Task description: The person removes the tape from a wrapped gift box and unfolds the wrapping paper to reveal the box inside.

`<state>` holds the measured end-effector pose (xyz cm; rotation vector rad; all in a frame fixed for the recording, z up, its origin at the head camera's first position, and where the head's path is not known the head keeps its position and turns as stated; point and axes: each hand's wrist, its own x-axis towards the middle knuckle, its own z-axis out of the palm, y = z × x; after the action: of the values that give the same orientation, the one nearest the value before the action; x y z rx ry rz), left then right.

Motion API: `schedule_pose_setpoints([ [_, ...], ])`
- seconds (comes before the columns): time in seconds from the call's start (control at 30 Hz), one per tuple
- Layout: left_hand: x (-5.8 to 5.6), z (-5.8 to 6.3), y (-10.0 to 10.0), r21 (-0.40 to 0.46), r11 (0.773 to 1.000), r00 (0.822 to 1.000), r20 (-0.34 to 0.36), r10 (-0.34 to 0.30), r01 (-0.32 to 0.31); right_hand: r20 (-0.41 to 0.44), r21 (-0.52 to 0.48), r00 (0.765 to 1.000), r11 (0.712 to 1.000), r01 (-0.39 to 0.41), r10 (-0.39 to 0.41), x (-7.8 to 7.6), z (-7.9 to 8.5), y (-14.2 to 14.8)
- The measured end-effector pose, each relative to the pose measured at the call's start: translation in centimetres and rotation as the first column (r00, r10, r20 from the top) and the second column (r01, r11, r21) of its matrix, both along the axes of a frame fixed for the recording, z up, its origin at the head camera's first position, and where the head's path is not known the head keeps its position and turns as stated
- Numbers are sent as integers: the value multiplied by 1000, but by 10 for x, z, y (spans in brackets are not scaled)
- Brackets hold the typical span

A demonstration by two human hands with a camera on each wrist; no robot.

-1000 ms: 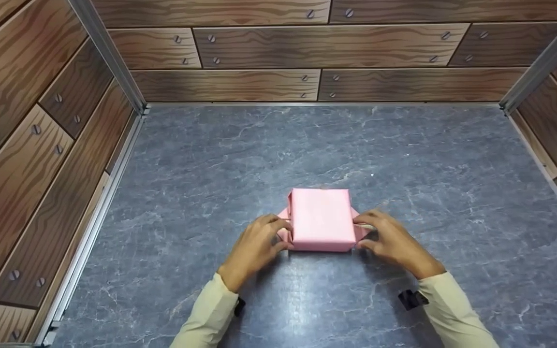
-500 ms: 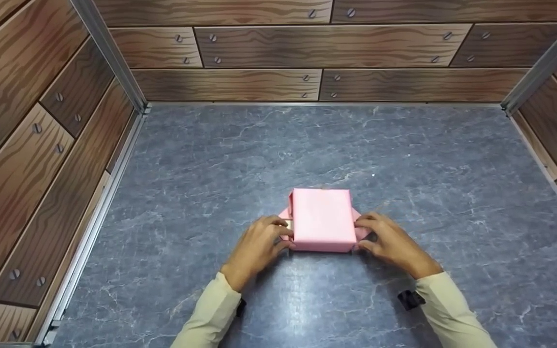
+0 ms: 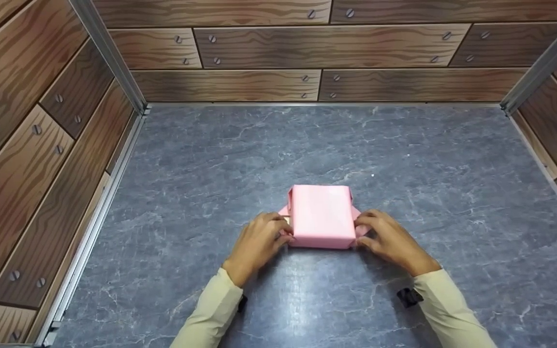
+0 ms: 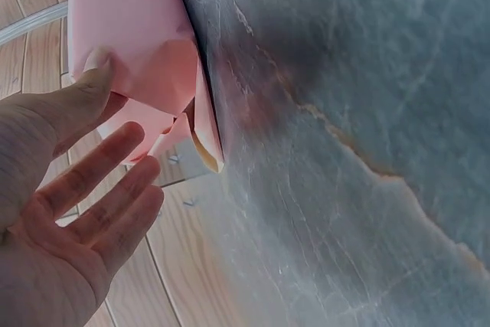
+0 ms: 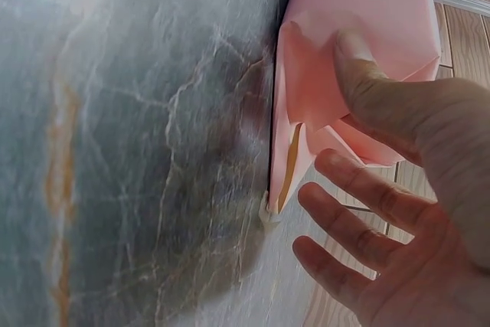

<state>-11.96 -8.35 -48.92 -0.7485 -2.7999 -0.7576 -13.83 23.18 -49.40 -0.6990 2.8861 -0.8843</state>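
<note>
A box wrapped in pink paper sits on the grey marbled table, with paper flaps sticking out at its left and right ends. My left hand is at the left end; its thumb presses the folded paper near the front corner, the index finger mostly hidden behind it. Its other fingers are spread loosely below the flap. On the opposite end, my right hand does the same, thumb against the folded paper and index finger largely hidden. A yellowish inner edge shows inside the loose flaps in both wrist views.
Wood-print panels wall the table at the back and both sides, joined by metal rails. A tiny white speck lies beyond the box.
The box has shifted slightly away from me, and more of its front face shows. Both hands stay at its ends; the fingers have closed in a little on the flaps.
</note>
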Motion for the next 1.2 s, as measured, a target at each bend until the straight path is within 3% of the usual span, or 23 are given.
schedule_pose_setpoints([
  [0.33,4,-2,-4,-17,1000,1000,-9,-9,9,-29,36,1000,999,4,-3,5,1,2],
  [0.97,6,-5,-7,47,998,979,198,-54,45,-69,25,997,999,-31,33,11,-2,7],
  [1.2,5,-6,-7,8,998,977,203,-62,61,-66,31,998,999,-15,17,12,-4,8],
])
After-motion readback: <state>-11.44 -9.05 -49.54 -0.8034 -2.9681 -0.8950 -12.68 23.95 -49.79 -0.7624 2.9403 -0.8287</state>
